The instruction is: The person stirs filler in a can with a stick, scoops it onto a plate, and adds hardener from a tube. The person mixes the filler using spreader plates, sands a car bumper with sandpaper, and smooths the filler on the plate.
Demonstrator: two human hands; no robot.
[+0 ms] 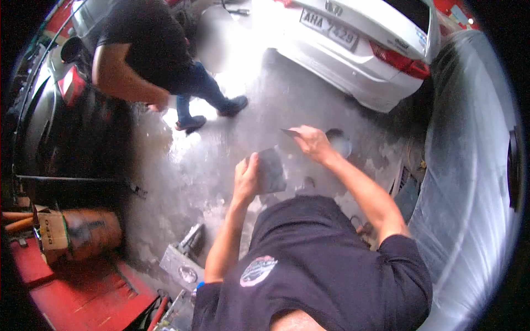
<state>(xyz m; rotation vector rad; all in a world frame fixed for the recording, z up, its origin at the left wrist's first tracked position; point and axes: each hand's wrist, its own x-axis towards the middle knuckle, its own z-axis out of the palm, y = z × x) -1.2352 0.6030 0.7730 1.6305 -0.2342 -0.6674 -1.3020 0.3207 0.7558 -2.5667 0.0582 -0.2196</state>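
At far left, a brown cylinder (96, 234) with a cardboard box (52, 237) against its end is seen along the upper edge of a red panel (96, 289). Above, a person in dark clothes (146, 49) is seen standing on the floor (221, 132), one arm lowered. A pale metal part (181, 266) is seen lower down, near the left forearm.

The flat grey plate (273, 172) is gripped at its left edge by the left hand (247, 179); the thumb is laid along its face, and the other fingers are closed around the edge and partly hidden. Just to the right, well apart from the plate, a thin dark blade (289, 132) is pinched by the right hand (314, 144), its fingers held together and curled at the blade's near end. What appears to be a round container (339, 142) is seen beside the right wrist.

Beyond, the rear of a white car (353, 49) is shown, with translucent sheeting (469, 182) hung at far right.
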